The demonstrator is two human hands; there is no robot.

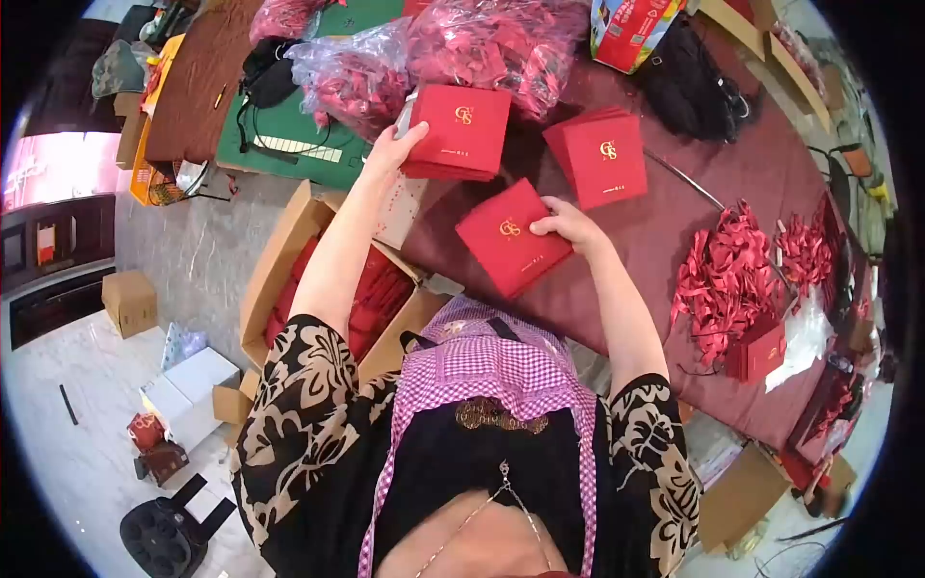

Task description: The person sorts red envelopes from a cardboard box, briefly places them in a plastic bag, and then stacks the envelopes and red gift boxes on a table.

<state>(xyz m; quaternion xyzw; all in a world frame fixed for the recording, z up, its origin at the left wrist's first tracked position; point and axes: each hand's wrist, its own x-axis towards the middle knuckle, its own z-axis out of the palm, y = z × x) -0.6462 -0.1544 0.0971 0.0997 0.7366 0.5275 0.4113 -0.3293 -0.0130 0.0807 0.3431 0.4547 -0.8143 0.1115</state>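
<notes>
My left hand (393, 152) grips the left edge of a stack of flat red squares (461, 135) with gold lettering, like cards or small folders, thumb on top. A second such stack (503, 241), slightly tilted, is in my right hand (571, 227), its thumb pressed on the top piece near the gold print. Beyond my right hand, a fanned third stack (609, 166) rests on the dark red tablecloth (646, 279). The fingers under both held stacks are hidden.
Plastic bags of red ribbon pieces (506, 53) lie at the back. A heap of red ribbons (723, 275) and a small red stack (759, 352) are at the right. An open cardboard box (275, 265) with red items stands below the table's left edge.
</notes>
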